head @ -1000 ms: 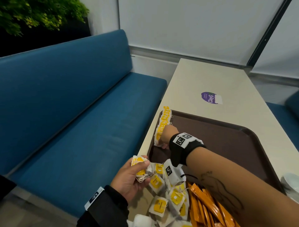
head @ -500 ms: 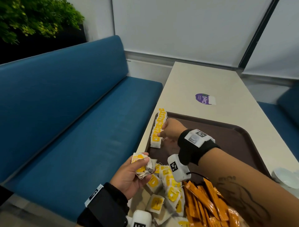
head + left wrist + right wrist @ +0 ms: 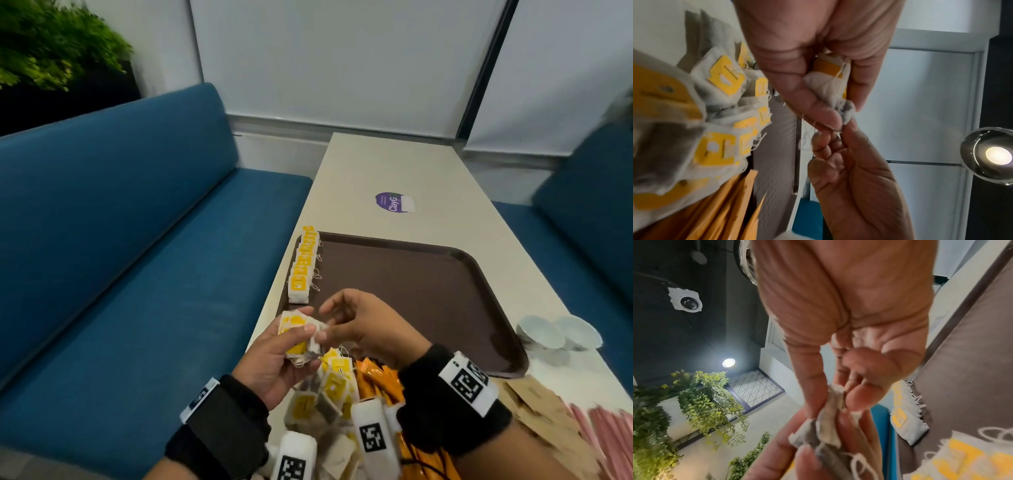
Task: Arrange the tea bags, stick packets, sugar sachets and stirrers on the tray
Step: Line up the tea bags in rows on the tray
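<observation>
Nearest us, our left hand (image 3: 274,363) grips a small bunch of tea bags (image 3: 298,334), just short of the tray (image 3: 428,291) at its near left corner. Our right hand (image 3: 363,329) meets it there, thumb and forefinger pinching one bag's edge to draw it free. We judge the next move turns on the row of tea bags (image 3: 303,265) standing along the tray's left rim: it runs away from us, directly beyond both hands, its near end just ahead. The right hand is nearer.
</observation>
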A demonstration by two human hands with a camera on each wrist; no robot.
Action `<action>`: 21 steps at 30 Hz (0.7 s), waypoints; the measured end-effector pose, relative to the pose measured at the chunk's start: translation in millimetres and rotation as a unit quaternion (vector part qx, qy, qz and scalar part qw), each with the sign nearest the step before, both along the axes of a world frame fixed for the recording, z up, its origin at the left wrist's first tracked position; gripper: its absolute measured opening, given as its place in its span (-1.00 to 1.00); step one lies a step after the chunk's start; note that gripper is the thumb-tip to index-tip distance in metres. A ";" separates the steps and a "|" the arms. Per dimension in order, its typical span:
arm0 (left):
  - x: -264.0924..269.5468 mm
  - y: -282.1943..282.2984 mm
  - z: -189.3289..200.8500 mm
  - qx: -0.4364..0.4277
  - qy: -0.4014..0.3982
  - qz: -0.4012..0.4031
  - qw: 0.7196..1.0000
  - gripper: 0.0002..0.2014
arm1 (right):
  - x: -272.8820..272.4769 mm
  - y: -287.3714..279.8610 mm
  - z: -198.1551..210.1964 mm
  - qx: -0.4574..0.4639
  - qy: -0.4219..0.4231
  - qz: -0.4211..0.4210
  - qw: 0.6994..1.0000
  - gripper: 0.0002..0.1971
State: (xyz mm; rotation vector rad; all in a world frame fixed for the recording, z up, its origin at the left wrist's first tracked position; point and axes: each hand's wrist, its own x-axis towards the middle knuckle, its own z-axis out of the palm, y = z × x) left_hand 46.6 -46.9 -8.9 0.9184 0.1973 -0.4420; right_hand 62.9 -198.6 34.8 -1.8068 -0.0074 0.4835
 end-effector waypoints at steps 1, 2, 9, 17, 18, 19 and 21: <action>-1.7 -3.0 -1.8 0.000 0.006 -0.005 1.000 -0.68 | -4.8 -2.1 -0.6 -0.009 0.001 -0.009 1.000 -0.68; -3.2 -5.5 -3.1 -0.003 0.012 -0.008 1.000 -0.65 | -8.0 -3.6 -1.7 -0.017 0.004 -0.015 1.000 -0.67; -11.8 -18.0 -10.9 -0.007 0.050 0.010 0.999 -0.65 | -25.4 -17.6 -3.9 0.003 0.002 -0.082 0.997 -0.74; -15.3 -29.8 -11.6 0.039 0.033 -0.003 0.999 -0.70 | -33.7 -12.6 -12.8 -0.035 -0.024 -0.112 0.993 -0.86; -15.4 -29.5 -12.6 0.045 0.035 0.000 0.998 -0.69 | -34.0 -13.3 -13.8 -0.025 -0.021 -0.122 0.992 -0.87; -15.1 -28.2 -14.5 0.051 0.037 0.004 0.998 -0.66 | -34.6 -13.8 -14.5 -0.013 -0.022 -0.133 0.991 -0.88; -14.8 -24.6 -16.8 0.060 0.036 0.009 0.998 -0.64 | -35.3 -14.3 -15.3 0.013 -0.027 -0.155 0.987 -0.88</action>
